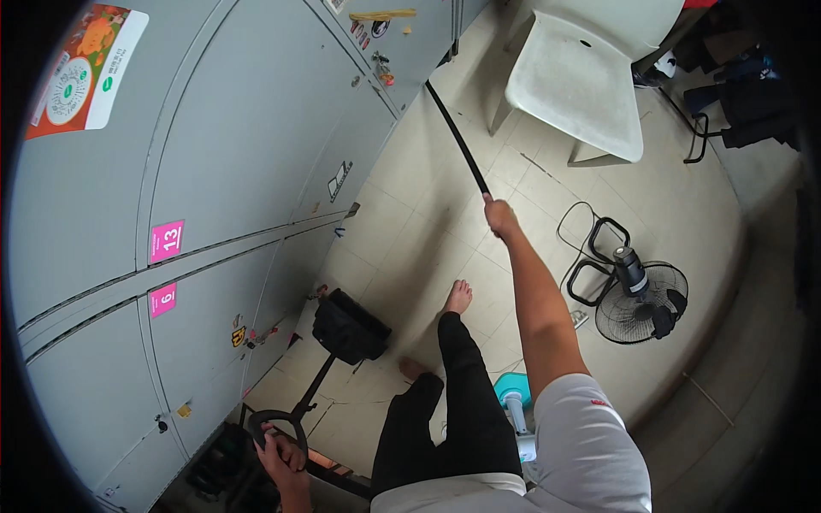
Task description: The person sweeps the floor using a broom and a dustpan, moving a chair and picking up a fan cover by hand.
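My left hand [282, 460] is closed around the looped handle of a black long-handled dustpan [349, 328]. The pan hangs low beside the grey lockers, left of my feet. With my right arm stretched forward, my right hand [501, 217] grips one end of a long black pole [458, 138]. It slants away to the far left, and its far end disappears by the corner of the lockers. What is on that end is hidden.
Grey lockers [231, 128] line the left side. A white plastic chair [577, 81] stands at the far right. Below it, a black fan [641, 299] and its cord lie on the tiled floor [402, 197]. Something turquoise and white [515, 402] is beside my right leg.
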`<state>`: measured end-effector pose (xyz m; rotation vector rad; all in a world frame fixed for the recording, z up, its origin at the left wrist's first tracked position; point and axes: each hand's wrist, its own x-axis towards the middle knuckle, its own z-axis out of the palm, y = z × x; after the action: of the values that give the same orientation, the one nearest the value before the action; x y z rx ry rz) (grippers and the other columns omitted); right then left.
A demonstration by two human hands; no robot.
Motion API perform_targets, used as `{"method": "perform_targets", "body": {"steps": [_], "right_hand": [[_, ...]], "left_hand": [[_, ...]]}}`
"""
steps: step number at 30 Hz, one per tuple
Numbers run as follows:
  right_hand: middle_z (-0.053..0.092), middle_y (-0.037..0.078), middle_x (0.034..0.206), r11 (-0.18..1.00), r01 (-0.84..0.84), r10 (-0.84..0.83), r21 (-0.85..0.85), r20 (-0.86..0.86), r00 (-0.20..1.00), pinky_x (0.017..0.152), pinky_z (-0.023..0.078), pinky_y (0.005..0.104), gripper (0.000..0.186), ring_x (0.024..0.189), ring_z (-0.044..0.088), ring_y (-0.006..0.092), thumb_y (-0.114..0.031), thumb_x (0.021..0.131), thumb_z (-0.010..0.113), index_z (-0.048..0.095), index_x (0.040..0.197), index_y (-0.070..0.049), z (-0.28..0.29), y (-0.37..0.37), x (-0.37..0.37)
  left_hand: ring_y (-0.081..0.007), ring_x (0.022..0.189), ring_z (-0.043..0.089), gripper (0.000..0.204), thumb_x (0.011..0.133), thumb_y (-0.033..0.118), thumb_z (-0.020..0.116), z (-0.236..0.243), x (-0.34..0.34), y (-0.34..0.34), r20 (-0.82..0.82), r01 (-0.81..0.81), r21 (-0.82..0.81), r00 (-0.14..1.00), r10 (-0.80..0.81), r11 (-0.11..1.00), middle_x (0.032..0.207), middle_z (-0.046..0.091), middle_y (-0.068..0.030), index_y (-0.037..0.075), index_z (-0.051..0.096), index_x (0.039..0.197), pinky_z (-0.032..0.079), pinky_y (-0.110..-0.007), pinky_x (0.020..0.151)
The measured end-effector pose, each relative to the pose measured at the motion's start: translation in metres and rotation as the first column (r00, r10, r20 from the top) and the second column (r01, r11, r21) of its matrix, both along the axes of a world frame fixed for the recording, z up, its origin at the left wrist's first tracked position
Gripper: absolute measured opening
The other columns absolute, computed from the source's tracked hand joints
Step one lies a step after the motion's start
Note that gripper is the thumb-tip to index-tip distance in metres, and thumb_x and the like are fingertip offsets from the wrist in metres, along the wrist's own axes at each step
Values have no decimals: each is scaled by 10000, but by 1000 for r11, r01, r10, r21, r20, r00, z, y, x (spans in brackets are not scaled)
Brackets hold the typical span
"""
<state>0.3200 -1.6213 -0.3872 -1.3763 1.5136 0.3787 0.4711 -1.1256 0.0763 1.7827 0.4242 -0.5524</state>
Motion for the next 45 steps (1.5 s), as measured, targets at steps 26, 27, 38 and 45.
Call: {"method": "perform_targets", "body": {"steps": [26, 27, 38, 45], "right_hand": [[561, 179, 550, 965, -167, 193, -201, 117, 974, 487, 467, 455, 669, 492, 593, 307, -533, 1022, 283, 612, 859, 27, 71, 223, -141], [525, 139, 517, 999, 6, -12, 43, 155, 988, 431, 429, 417, 674, 433, 547, 259, -566, 1008, 319, 587, 793, 13, 97, 253, -169], [671, 200, 737, 978, -63, 0, -198, -300, 954, 670, 503, 462, 452, 698, 655, 376, -415, 974, 516, 637, 843, 1, 319, 366, -237], [655, 229, 814, 848, -245, 30, -469, -420, 907, 676, 524, 533, 263, 731, 657, 436, -180, 861, 592, 514, 1012, 21, 239, 315, -175]], "left_hand": [[-32, 404, 215, 246, 1018, 238, 486, 33, -14, -48, 43, 78, -52, 996, -76, 996, 573, 257, 53, 75, 518, 1200, 174, -237, 352], [-31, 409, 217, 245, 1019, 234, 484, 34, -9, -43, 28, 66, -13, 997, -66, 998, 575, 255, 54, 75, 521, 1201, 176, -237, 353], [-29, 402, 244, 223, 1003, 216, 499, 38, 34, -28, 36, 233, -204, 972, -231, 951, 597, 304, 46, 83, 544, 1176, 217, -220, 348], [-28, 380, 217, 210, 1015, 205, 494, 32, 47, -25, 45, 422, -202, 906, -422, 884, 569, 300, 53, 88, 555, 1177, 194, -226, 335]]}}
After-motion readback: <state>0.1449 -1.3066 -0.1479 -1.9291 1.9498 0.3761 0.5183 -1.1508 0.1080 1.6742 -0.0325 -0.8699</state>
